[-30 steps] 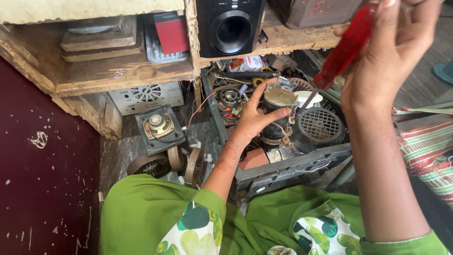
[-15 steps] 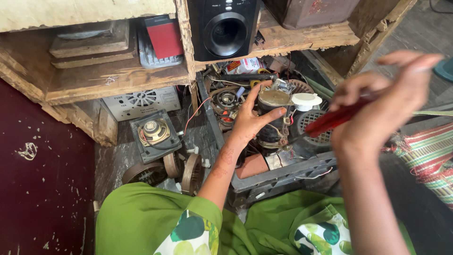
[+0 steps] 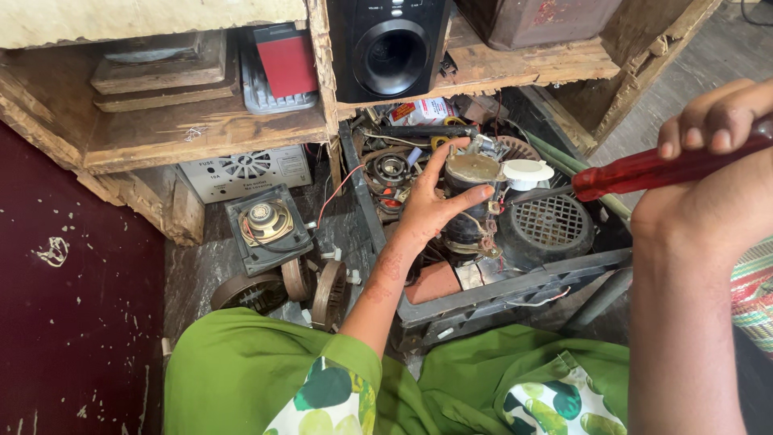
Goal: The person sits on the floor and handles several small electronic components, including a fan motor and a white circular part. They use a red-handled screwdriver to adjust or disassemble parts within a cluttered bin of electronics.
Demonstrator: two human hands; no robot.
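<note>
left hand [image 3: 431,211] was clasped round the motor [image 3: 471,201] standing in the crate [image 3: 515,294] of parts, right hand [image 3: 708,181] closed on a red screwdriver [image 3: 668,165] raised beside it; best kept the motor steady and the tip square.

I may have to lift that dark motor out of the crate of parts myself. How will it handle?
The motor looks metal-bodied with windings, so probably heavy for its size and stiff. The left hand spreads wide over it, suggesting bulk. Thin wires nearby may snag or tear. Its rounded body might roll once free of the crate.
</note>
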